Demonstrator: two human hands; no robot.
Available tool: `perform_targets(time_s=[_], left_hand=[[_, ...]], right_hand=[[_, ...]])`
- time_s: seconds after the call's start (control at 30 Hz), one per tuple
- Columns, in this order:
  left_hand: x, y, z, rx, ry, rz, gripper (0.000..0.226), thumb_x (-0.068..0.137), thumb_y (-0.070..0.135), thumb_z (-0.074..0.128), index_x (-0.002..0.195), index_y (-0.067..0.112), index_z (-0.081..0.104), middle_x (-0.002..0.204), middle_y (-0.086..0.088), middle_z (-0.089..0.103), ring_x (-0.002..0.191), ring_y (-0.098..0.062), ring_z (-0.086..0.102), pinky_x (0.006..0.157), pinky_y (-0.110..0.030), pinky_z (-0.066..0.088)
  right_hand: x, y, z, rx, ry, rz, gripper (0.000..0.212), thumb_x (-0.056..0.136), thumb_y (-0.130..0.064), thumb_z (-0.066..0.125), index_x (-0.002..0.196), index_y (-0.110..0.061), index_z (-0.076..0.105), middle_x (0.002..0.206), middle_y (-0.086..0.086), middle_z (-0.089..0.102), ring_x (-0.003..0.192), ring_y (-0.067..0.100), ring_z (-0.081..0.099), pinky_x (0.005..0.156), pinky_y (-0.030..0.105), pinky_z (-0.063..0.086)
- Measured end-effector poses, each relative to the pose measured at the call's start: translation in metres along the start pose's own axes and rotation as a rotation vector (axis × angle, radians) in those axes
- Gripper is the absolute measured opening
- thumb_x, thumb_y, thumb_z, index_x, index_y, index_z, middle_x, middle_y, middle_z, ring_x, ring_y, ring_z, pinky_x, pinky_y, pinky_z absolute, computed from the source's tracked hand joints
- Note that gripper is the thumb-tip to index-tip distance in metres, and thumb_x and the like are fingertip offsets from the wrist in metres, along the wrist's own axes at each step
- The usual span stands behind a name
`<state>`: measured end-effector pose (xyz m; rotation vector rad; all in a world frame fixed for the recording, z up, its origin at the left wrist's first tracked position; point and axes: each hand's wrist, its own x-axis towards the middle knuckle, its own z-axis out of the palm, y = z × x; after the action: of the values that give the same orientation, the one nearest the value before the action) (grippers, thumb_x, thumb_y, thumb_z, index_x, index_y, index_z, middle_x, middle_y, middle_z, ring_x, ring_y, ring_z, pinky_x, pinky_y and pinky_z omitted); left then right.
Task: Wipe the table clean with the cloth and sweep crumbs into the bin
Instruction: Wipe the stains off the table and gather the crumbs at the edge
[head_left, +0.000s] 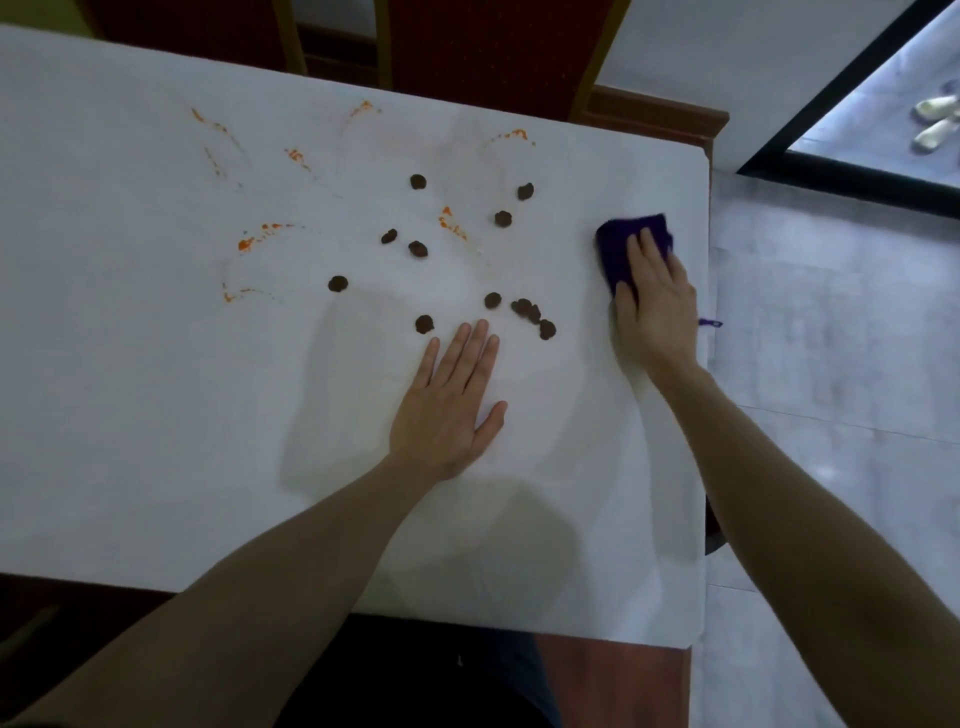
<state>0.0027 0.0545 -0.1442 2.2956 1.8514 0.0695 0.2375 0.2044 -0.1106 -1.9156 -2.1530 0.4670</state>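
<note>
A person leans over a white desk (156, 415), both bare forearms reaching in from 6 o'clock. The right hand (655, 306) presses a purple cloth (623, 236) flat at about 3 o'clock, close to the desk's right edge; its fingers lie nearly straight on top, so the grip is released rather than clenched, pushing and not pinching. The left hand (449, 405) rests flat, fingers spread, grip released, holding nothing, just below the middle. Dark brown crumbs (418, 249) lie scattered between the middle and 1 o'clock, the nearest just beyond the left fingertips. Orange smears (254, 236) arc from 9 to 12 o'clock. The cloth looks soft and light, likely to bunch; a flat palm over its middle should steer it best. Open room lies toward 9 o'clock; the right edge drops to tiled floor (831, 364). No bin is visible.
</note>
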Motion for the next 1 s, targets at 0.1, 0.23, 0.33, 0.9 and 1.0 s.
perform_targets(time_s=[0.1, 0.23, 0.33, 0.9, 1.0], left_hand=[[0.0, -0.001, 0.001, 0.016, -0.018, 0.001, 0.072, 0.101, 0.049, 0.018, 0.158, 0.008, 0.006, 0.167, -0.01, -0.001, 0.154, -0.023, -0.001, 0.124, -0.048, 0.011], [-0.002, 0.0, 0.002, 0.005, -0.028, -0.003, 0.071, 0.101, 0.049, 0.017, 0.158, 0.008, 0.005, 0.167, -0.01, 0.0, 0.154, -0.023, -0.001, 0.125, -0.048, 0.009], [-0.004, 0.001, -0.003, -0.06, -0.034, 0.002, 0.07, 0.101, 0.046, 0.021, 0.158, 0.008, 0.008, 0.167, -0.008, 0.004, 0.154, -0.02, 0.001, 0.125, -0.044, 0.007], [-0.086, -0.202, -0.043, -0.005, 0.118, -0.547, 0.07, 0.099, 0.046, 0.017, 0.158, 0.008, 0.009, 0.167, -0.008, 0.005, 0.154, -0.019, -0.001, 0.123, -0.034, -0.008], [-0.087, -0.208, -0.036, -0.017, 0.106, -0.532, 0.073, 0.099, 0.049, 0.015, 0.158, 0.008, 0.009, 0.167, -0.007, 0.005, 0.154, -0.019, 0.0, 0.12, -0.028, -0.014]], right_hand=[[0.026, -0.02, 0.008, 0.004, 0.03, 0.094, 0.057, 0.099, -0.026, 0.038, 0.154, -0.019, 0.024, 0.161, 0.001, 0.025, 0.147, 0.029, 0.018, 0.118, 0.05, 0.021], [0.01, -0.052, 0.024, -0.017, -0.026, -0.012, 0.056, 0.1, -0.027, 0.038, 0.154, -0.018, 0.025, 0.162, 0.0, 0.021, 0.148, 0.029, 0.017, 0.117, 0.047, 0.022], [-0.03, -0.054, 0.027, -0.026, -0.066, -0.119, 0.056, 0.1, -0.027, 0.039, 0.154, -0.019, 0.026, 0.161, 0.0, 0.022, 0.148, 0.028, 0.017, 0.116, 0.044, 0.022], [0.05, -0.125, 0.043, -0.033, -0.036, -0.026, 0.056, 0.102, -0.026, 0.037, 0.155, -0.015, 0.021, 0.162, 0.003, 0.02, 0.148, 0.03, 0.015, 0.119, 0.045, 0.018], [0.03, -0.148, 0.056, -0.037, -0.076, -0.17, 0.056, 0.102, -0.028, 0.036, 0.155, -0.019, 0.023, 0.162, -0.001, 0.02, 0.149, 0.026, 0.013, 0.117, 0.041, 0.017]])
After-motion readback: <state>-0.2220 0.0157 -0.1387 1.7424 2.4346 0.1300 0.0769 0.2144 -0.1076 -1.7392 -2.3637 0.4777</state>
